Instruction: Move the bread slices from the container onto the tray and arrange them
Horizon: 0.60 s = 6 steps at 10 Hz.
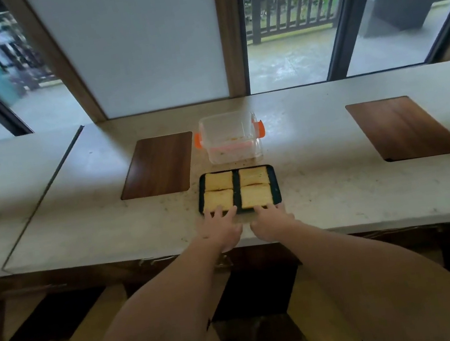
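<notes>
Two hands, left (221,230), right (272,223): fingers spread, on near slices | tray (274,189): four bread slices (218,181) | one container (229,137)

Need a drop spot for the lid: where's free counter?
Free: counter between tray and right wood inlay; also left of the left inlay. Crowded: tray, four slices, both hands at its near edge; container just behind.
</notes>
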### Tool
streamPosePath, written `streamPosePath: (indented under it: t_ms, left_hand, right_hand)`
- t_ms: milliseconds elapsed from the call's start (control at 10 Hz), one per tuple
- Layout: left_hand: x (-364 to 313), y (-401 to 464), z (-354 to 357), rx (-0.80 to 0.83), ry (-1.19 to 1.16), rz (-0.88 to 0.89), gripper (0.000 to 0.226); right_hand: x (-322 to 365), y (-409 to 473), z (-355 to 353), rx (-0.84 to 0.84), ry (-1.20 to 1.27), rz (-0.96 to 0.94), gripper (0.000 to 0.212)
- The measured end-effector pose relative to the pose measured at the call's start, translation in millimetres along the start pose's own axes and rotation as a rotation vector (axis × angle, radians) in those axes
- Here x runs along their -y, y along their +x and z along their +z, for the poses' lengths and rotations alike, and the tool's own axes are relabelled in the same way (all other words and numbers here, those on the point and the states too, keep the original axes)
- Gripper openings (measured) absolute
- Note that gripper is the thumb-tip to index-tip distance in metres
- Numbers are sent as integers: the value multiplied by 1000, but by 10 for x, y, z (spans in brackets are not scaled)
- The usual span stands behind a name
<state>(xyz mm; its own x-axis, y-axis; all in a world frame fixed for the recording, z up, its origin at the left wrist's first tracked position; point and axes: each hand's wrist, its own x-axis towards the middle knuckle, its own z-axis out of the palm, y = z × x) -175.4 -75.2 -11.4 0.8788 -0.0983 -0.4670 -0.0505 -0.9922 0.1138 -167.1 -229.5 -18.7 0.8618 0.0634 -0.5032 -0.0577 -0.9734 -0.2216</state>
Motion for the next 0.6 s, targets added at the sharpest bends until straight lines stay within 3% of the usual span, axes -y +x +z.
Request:
streamPosePath:
  t_ms: [400, 600]
  left_hand:
    - [104, -149, -208, 10, -2, 9, 61]
    - [255, 12, -849, -171, -28, 16, 61]
  right_hand:
    - [266, -160, -233, -27, -17, 35, 60]
    - [505, -78, -799, -130, 84, 15, 60]
